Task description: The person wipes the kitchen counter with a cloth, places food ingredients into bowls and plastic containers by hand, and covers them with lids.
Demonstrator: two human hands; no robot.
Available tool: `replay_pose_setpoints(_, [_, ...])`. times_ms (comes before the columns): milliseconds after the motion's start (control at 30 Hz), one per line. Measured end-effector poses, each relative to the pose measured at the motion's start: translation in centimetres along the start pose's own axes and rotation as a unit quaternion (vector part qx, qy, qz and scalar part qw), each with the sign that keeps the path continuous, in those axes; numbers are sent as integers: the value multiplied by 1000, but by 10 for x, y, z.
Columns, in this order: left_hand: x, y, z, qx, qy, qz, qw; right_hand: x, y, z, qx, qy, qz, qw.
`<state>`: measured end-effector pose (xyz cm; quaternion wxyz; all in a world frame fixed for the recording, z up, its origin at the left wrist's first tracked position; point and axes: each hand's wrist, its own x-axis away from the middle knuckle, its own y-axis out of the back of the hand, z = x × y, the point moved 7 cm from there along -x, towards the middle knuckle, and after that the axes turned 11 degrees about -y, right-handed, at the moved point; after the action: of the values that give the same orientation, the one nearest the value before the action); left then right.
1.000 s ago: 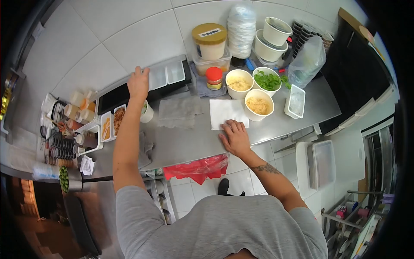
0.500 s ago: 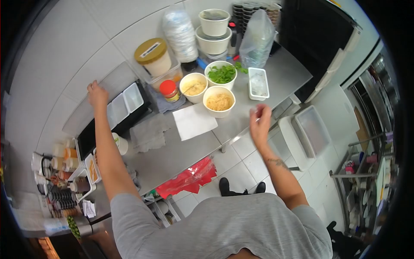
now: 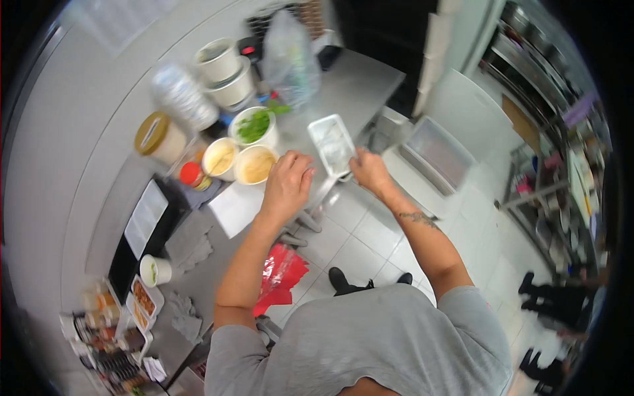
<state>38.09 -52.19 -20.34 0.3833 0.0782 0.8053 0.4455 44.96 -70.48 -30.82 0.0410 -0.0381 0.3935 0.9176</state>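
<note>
A white rectangular plastic tub (image 3: 323, 131) is at the table's right end, and my right hand (image 3: 371, 174) is closed on its near right corner. Whether the tub is lifted off the table I cannot tell. To its left, my left hand (image 3: 289, 183) hovers with loosely bent fingers, nothing visible in them. Close beside that hand is a round white tub of pale yellow shreds (image 3: 254, 166). A second such tub (image 3: 220, 160) sits left of it, with a tub of green leaves (image 3: 253, 125) behind. A white sheet (image 3: 236, 208) lies partly under my left forearm.
Behind the tubs stand stacked white tubs (image 3: 228, 72), a plastic bag (image 3: 290, 63), a gold-lidded tub (image 3: 160, 137) and a red-lidded jar (image 3: 194, 176). A black container rack (image 3: 124, 267) is at left. A white chair-like stand holds a clear bin (image 3: 439, 155) at right.
My left hand has come from the rack's lid at far left to beside the shreds tub. My right hand has reached the white rectangular tub and gripped it. The view has turned right.
</note>
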Motion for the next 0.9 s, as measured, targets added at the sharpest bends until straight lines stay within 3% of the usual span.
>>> replay_pose_setpoints(67, [-14, -40, -34, -26, -44, 4, 999, 42, 29, -18, 27, -28, 47, 998])
replay_pose_setpoints(200, [-13, -152, -109, -61, -58, 232, 969, 116, 74, -94, 61, -61, 87, 992])
replay_pose_setpoints(267, [-7, -218, -150, -72, -45, 370, 925, 146, 110, -131, 55, -80, 80, 992])
replay_pose_setpoints(367, [-17, -285, -230, -23, -66, 456, 887, 180, 168, -195, 91, -112, 66, 987])
replay_pose_setpoints(467, [-38, -345, -310, 30, -155, 491, 857, 213, 234, -249, 116, -166, 45, 978])
replay_pose_setpoints(500, [-47, -356, -339, 34, -196, 451, 870, 223, 250, -267, 124, -178, 34, 976])
replay_pose_setpoints(633, [-73, -414, -417, 91, -236, 439, 862, 257, 315, -324, 124, -235, -10, 964])
replay_pose_setpoints(800, [-101, -475, -456, 85, -301, 442, 841, 263, 357, -377, 104, -285, -61, 951])
replay_pose_setpoints(900, [-135, -493, -463, 153, -279, 470, 823, 247, 379, -410, 93, -306, -99, 942])
